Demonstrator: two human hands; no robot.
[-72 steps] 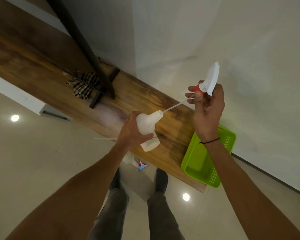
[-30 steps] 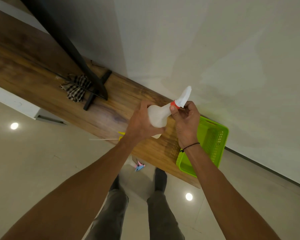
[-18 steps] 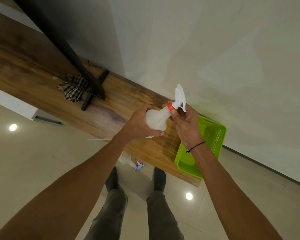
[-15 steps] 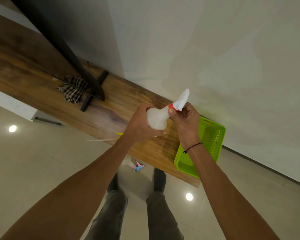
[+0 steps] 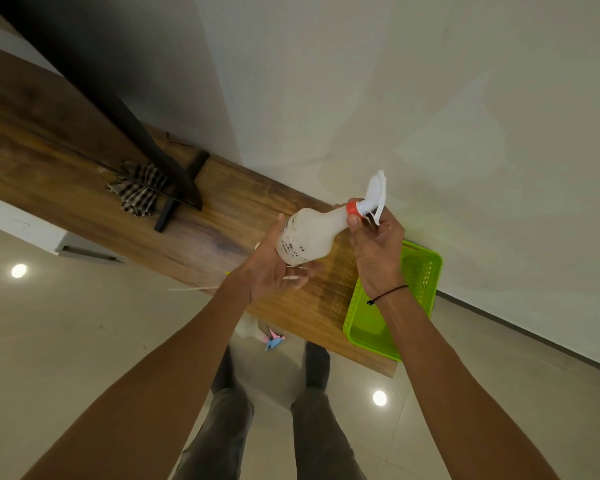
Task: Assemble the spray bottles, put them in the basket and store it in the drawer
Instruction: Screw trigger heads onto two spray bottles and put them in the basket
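Note:
A white spray bottle (image 5: 307, 235) with dark print is held tilted over the wooden shelf (image 5: 84, 188). Its white trigger head (image 5: 374, 197) with a red collar sits on the neck. My left hand (image 5: 274, 268) supports the bottle's base from below, palm partly open around it. My right hand (image 5: 374, 247) pinches the red collar and trigger head. The green plastic basket (image 5: 420, 271) lies on the shelf's right end, partly hidden by my right forearm. Another bottle with a pink and blue head (image 5: 269, 336) lies under my left forearm.
A checked cloth (image 5: 137, 190) and a black stand (image 5: 174, 188) sit on the shelf to the left. A thin white tube (image 5: 191, 289) sticks out past the shelf's front edge. A white wall rises behind. My legs stand on a glossy tiled floor.
The trigger head's tube went into the bottle and the head now sits on the neck. My right hand has twisted the head around. My left hand has slid from the bottle's side to under its base.

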